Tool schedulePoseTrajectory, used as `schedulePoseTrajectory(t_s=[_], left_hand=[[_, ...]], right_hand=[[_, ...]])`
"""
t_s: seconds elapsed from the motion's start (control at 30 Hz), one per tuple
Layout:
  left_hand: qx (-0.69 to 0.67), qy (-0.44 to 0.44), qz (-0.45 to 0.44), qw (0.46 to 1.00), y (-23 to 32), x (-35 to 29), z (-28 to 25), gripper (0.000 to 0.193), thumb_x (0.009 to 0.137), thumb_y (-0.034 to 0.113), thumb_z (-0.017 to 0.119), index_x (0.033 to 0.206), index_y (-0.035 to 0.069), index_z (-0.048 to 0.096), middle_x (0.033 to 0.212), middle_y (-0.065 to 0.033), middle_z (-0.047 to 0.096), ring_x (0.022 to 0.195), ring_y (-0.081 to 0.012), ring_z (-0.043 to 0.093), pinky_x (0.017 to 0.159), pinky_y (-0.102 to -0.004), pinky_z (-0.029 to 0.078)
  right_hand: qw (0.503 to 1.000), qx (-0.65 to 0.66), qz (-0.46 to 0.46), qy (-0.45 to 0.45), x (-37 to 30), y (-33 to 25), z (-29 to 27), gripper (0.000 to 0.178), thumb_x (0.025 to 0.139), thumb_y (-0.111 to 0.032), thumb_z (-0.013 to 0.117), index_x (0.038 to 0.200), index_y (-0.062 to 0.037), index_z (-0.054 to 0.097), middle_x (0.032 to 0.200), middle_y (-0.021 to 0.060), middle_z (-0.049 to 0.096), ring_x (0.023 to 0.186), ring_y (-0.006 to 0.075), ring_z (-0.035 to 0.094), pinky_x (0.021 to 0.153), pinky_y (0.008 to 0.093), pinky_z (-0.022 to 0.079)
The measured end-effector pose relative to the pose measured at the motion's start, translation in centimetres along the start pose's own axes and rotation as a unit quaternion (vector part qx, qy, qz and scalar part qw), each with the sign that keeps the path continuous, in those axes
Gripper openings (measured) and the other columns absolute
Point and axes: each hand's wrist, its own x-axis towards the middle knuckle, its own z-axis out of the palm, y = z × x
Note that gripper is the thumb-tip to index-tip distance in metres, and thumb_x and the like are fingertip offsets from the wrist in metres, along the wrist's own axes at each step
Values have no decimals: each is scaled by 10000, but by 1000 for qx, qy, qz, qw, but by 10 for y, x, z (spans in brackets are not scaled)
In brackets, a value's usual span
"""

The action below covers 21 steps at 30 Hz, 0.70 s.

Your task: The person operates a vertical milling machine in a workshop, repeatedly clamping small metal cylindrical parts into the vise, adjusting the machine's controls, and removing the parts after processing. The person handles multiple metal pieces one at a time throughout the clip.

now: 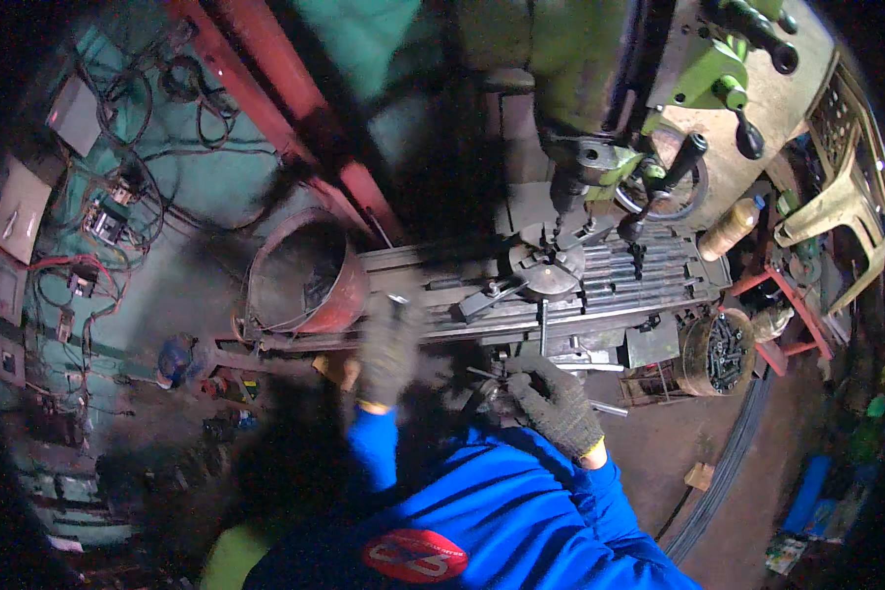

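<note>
We have 2 gloved hands at the near side of a long metal table point(610, 314). Our left hand point(390, 344) is blurred, just to the right of a red bucket point(348, 287); a small shiny piece point(397, 298) shows at its far end, and we cannot tell whether the fingers grip it. Our right hand point(559, 401) lies curled at a dark metal part point(490, 391) on the near side of the table, its fingertips close to it; we cannot tell if they are closed on it.

Beyond, near the middle of the table, we see a round clamp point(548, 273) below the drill point(566, 184) of a green machine point(582, 74). To the right of the clamp, we have a row of metal bars point(634, 270), and past them a bottle point(732, 229) with a blue cap. Nearer on the right, a round tub point(695, 356) holds many small dark metal pieces point(728, 352). On the far right stands a yellow chair point(846, 216), and long thin rods point(726, 470) lie on the floor point(649, 482).
</note>
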Motion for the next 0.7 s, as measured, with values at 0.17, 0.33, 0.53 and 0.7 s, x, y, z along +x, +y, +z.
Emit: schedulePoseTrajectory(t_s=[0.17, 0.33, 0.53, 0.7], left_hand=[[452, 166, 63, 874, -36, 62, -93, 430, 977, 413, 543, 1220, 65, 618, 1076, -205, 670, 995, -379, 642, 890, -511, 491], [485, -64, -297, 820, -76, 71, -83, 627, 928, 636, 453, 1088, 93, 722, 1095, -237, 689, 1012, -435, 657, 860, -531, 516], [476, 34, -208, 854, -105, 74, -67, 719, 879, 722, 441, 1075, 94, 733, 1005, -211, 721, 953, -423, 686, 792, -537, 536], [433, 44, -201, 877, -85, 78, -77, 675, 873, 666, 535, 1198, 90, 669, 1035, -214, 702, 978, -410, 669, 817, -507, 528]], right_hand=[[999, -6, 4, 38, -18, 31, -22, 350, 967, -303, 605, 1165, -22, 668, 1014, 173, 725, 991, 287, 699, 883, 379, 530], [995, -47, 7, 87, -12, 87, -51, 343, 947, -299, 622, 1151, -27, 663, 1011, 197, 713, 934, 333, 697, 842, 409, 531], [893, -369, -48, 252, 46, 161, -142, 381, 863, -159, 666, 1225, -55, 616, 1129, 209, 659, 950, 380, 666, 809, 440, 543], [868, -462, -133, 123, 114, 206, -198, 431, 877, -101, 576, 1306, -128, 543, 1294, 183, 583, 1115, 401, 610, 921, 491, 506]])
